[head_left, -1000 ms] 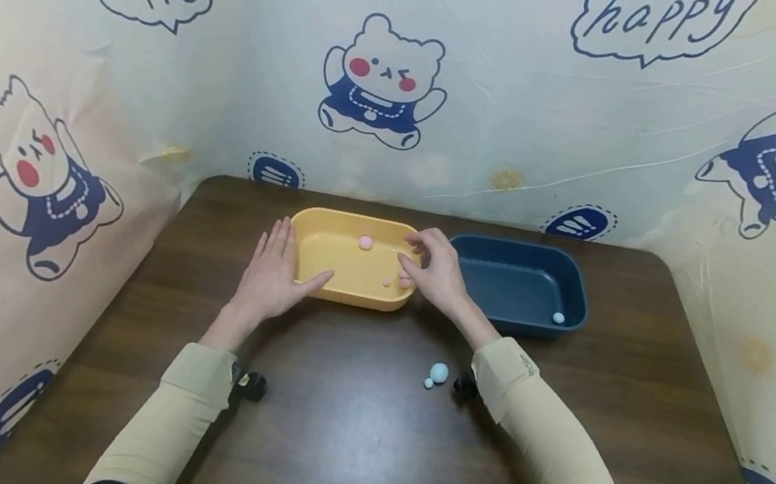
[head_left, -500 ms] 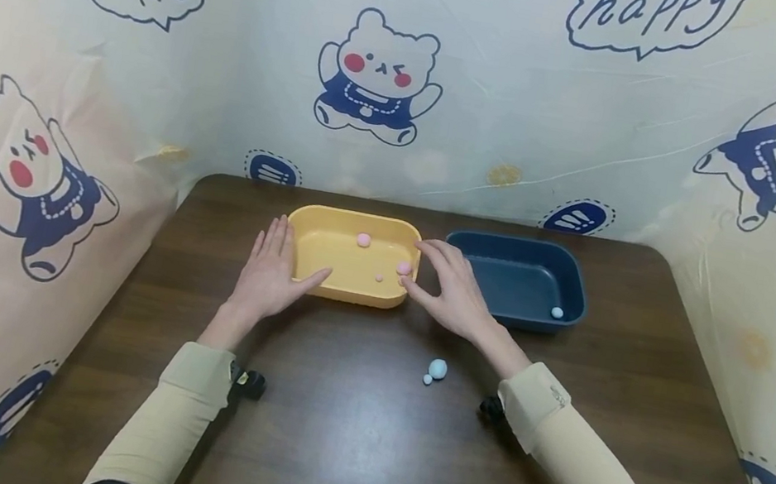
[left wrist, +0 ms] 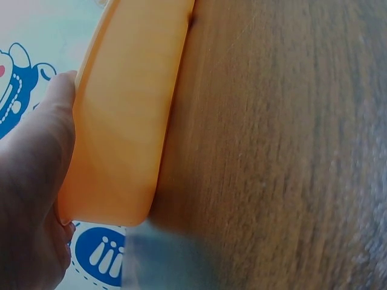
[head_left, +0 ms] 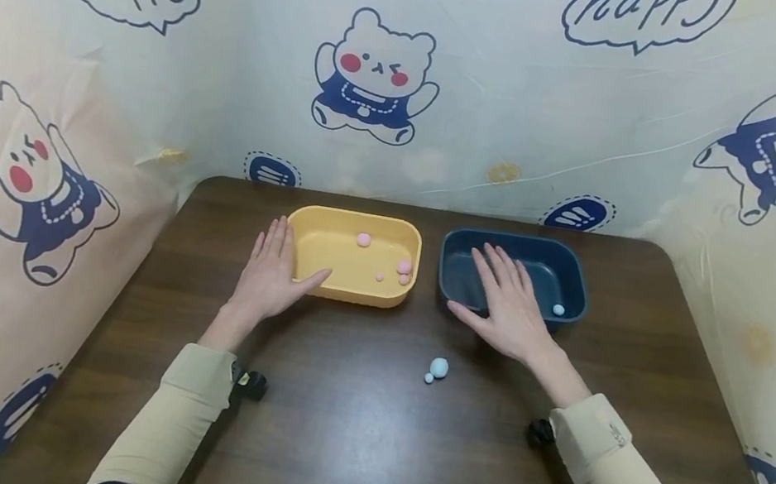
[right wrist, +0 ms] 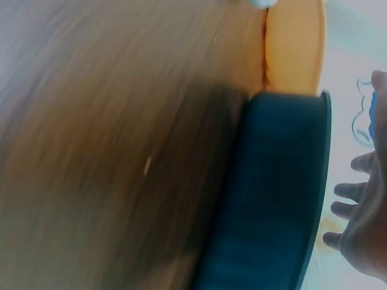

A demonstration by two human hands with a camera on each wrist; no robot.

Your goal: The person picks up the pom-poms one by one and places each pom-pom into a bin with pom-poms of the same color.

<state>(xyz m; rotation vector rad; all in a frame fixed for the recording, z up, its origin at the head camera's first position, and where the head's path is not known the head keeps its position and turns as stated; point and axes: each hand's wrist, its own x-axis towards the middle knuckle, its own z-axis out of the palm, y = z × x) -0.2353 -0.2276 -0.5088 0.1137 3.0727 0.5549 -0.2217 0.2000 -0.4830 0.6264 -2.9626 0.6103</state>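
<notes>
My left hand (head_left: 268, 274) lies with straight fingers along the left end of the yellow tray (head_left: 342, 295), thumb over its near rim. In the left wrist view that hand rests against the tray's outer wall (left wrist: 124, 121). Inside the tray are several pink balls, one (head_left: 363, 240) near the back and a few at the right end. Over the dark blue tray (head_left: 572, 269) hovers my right hand (head_left: 508, 314), fingers spread, holding nothing. A light blue ball (head_left: 558, 310) sits in that tray's right corner.
Two light blue balls, a larger one (head_left: 439, 368) and a small one (head_left: 429, 378), lie on the brown wooden table (head_left: 356, 455) in front of the trays. A printed cloth (head_left: 362, 163) stands behind and at both sides.
My right hand has left the yellow tray's right end, moved rightward over the dark blue tray, and its fingers have spread. The left hand has stayed in place.
</notes>
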